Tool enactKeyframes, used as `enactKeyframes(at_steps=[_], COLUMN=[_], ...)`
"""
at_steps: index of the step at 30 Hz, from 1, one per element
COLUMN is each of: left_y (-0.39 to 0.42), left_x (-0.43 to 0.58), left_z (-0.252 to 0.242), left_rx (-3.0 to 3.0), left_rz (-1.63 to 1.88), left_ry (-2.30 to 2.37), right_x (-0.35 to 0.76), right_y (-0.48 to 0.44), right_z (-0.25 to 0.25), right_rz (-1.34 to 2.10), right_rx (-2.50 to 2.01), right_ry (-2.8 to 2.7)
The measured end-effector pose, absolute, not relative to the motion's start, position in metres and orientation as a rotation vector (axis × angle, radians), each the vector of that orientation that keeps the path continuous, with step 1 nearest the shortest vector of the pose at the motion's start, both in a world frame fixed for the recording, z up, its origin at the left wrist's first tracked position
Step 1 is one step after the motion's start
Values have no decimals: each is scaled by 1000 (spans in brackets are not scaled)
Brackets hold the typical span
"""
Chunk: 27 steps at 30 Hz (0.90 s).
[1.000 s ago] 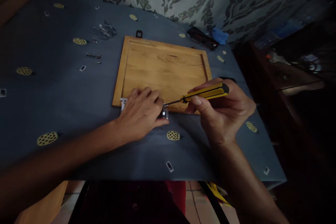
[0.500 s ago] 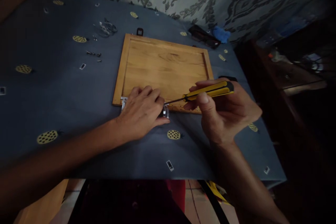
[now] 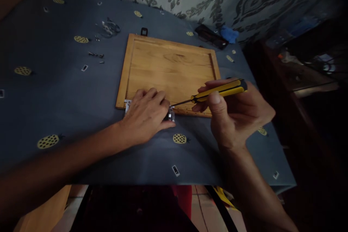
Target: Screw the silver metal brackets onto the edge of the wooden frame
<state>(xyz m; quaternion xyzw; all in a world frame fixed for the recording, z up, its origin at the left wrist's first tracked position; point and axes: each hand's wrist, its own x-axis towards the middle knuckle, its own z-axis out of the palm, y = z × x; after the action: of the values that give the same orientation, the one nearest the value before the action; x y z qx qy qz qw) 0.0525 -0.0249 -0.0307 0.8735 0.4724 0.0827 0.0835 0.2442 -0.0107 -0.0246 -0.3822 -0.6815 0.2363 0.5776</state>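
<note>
A wooden panel (image 3: 168,69) with a raised frame lies on the dark blue tablecloth. At its near edge, my left hand (image 3: 146,114) is closed over a chrome and black handle (image 3: 171,116), thumb in front and curled fingers on the panel. Only the handle's two ends show; its middle is hidden. Between thumb and fingers, my right hand (image 3: 235,112) grips a yellow and black screwdriver (image 3: 217,92). It is tilted, its shaft pointing left and down to the handle's right end. Whether a screw sits under the tip is too small to tell.
Several screws (image 3: 95,55) lie to the panel's left, with a tangle of clear and metallic items (image 3: 109,28) behind them. A small black buckle-like piece (image 3: 144,32) sits at the far edge. Dark glasses (image 3: 212,37) and a blue cloth (image 3: 229,34) lie near the patterned wall.
My right hand and the screwdriver's grip have shifted slightly right and up, while the tip stays at the handle's right end. My left hand keeps its place.
</note>
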Motion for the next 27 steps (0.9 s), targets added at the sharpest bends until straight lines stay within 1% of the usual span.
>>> enactKeyframes(at_steps=[6, 14, 23, 27], left_y=[-24, -24, -25, -25], left_x=[55, 55, 55, 54], left_z=[-28, -29, -29, -32], left_rx=[2553, 2563, 2574, 2607], left_rz=[149, 187, 179, 251], left_ry=[1438, 1431, 1440, 1432], right_x=[247, 248, 251, 255], right_y=[-10, -6, -4, -3], right_z=[-27, -29, -19, -19], right_rz=[564, 517, 776, 799], right_rx=[-884, -869, -859, -849], right_ry=[-1628, -1625, -1645, -1663])
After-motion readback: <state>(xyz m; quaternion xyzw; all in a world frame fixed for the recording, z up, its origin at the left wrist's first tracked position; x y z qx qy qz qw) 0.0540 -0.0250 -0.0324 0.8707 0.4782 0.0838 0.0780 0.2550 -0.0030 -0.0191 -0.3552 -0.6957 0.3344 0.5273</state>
